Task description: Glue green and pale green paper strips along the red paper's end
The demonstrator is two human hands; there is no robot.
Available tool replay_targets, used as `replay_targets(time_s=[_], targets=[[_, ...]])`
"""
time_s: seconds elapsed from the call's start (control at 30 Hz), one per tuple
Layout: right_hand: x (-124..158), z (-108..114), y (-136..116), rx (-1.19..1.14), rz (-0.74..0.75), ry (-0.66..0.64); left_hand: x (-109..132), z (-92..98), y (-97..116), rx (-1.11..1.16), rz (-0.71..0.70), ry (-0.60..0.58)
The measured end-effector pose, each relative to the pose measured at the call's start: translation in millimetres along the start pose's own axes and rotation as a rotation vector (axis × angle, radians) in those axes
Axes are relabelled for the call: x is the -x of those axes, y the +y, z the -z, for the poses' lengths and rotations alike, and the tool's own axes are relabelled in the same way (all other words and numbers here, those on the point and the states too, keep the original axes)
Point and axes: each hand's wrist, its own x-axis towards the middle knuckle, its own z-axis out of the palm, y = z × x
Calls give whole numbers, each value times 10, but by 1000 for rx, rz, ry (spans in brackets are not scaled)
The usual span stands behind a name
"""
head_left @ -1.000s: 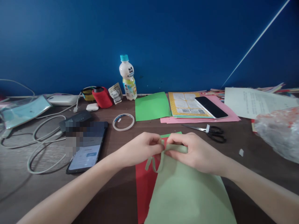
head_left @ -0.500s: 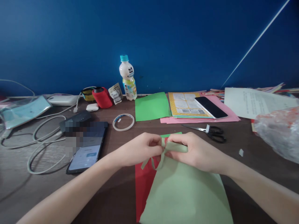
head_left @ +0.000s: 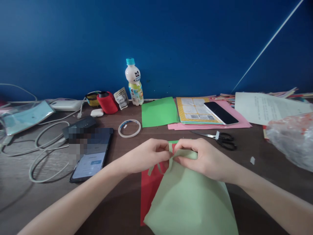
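Observation:
A pale green sheet of paper (head_left: 193, 199) lies partly over a red sheet (head_left: 149, 195), its far edge raised between my hands. My right hand (head_left: 205, 160) is closed on that edge, thumb on the near side. Close beside it my left hand (head_left: 149, 156) pinches a narrow pale green paper strip (head_left: 170, 148) at the sheet's left border. The strip's loose end curls below my left fingers over the red sheet. A sliver of bright green paper (head_left: 173, 142) shows behind my hands. Both sets of fingertips nearly meet, partly hiding the join between strip and sheet.
Scissors (head_left: 217, 137) lie right of centre near a paper scrap (head_left: 252, 160). Behind them are a white phone (head_left: 221, 113) and stacked coloured paper (head_left: 160, 112). A tape roll (head_left: 129, 128), a dark phone (head_left: 91, 156), cables and a bottle (head_left: 134, 81) occupy the left and back.
The pale green sheet has shifted and bends more, its near left corner lifting slightly upward and leftward. Both hands keep their grip at nearly the same spot.

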Motion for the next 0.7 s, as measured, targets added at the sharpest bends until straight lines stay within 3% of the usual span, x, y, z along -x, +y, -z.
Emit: replay_targets(time_s=[0.47, 0.7], targets=[[-6, -64, 44, 44, 95, 65, -8, -12, 5, -23, 55, 47], [-52, 181, 78, -61, 8, 14, -81, 133, -59, -22, -46, 170]])
